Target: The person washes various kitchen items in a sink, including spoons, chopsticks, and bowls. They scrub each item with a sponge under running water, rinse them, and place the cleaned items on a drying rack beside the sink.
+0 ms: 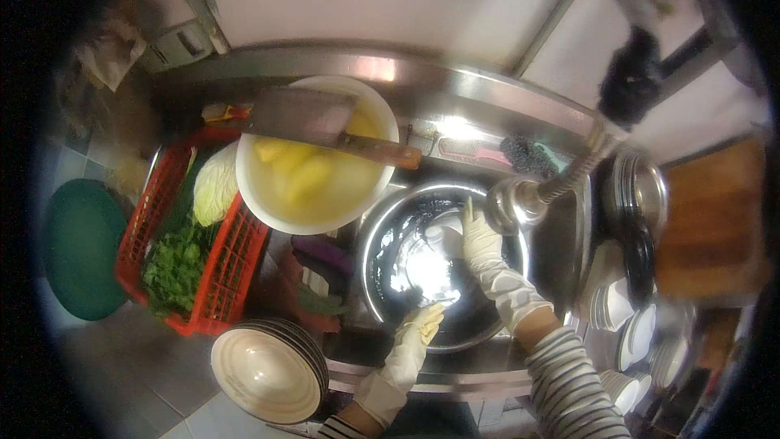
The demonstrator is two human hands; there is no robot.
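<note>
A round stainless steel basin (373, 292) sits in the sink, with dark water and strong glare inside. My right hand (481, 241), in a pale rubber glove, reaches into its right side with fingers stretched along a white dish (446, 228) that looks partly under water. Whether the fingers grip the dish is unclear. At the near rim my left hand (421, 324), gloved alike, has its fingers bent beside a bright patch; glare hides what they touch. Just right of the basin hangs the metal faucet head (518, 204) on its flexible hose (573, 175).
A cleaver (304, 114) lies across a white bowl (256, 210) of peeled yellow vegetables in water. To its left stands a red basket (234, 268) with cabbage (216, 189) and leafy greens (177, 265). Stacked bowls (268, 372) overhang the near left; eggplant (323, 256), scourer (529, 155), cups (609, 305) lie around.
</note>
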